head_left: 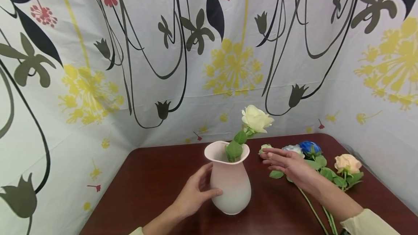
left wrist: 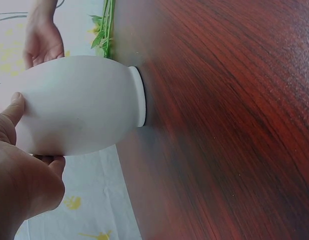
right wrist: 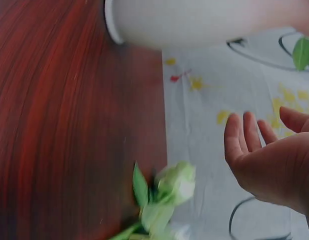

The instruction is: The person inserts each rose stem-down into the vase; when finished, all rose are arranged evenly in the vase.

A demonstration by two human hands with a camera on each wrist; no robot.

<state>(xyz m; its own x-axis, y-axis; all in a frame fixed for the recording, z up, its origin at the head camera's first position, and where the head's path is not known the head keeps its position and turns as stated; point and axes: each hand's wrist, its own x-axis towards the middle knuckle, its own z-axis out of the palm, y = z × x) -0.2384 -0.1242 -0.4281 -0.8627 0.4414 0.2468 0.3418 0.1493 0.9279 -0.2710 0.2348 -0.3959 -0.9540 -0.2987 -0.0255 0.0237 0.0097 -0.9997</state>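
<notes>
A pale pink and white vase with a wavy rim stands upright on the table. One white rose leans out of its mouth toward the right, green leaves at the rim. My left hand holds the vase from its left side; the left wrist view shows the thumb on one side of the vase and fingertips at the other. To the right of the vase, my right hand is in the air with fingers extended and nothing held. In the right wrist view, that hand is apart from the vase.
Right of the vase lie a blue rose, a pale blue rose, a peach rose and a greenish-white rose, their stems toward the near edge. A dark red wooden table meets a patterned cloth backdrop.
</notes>
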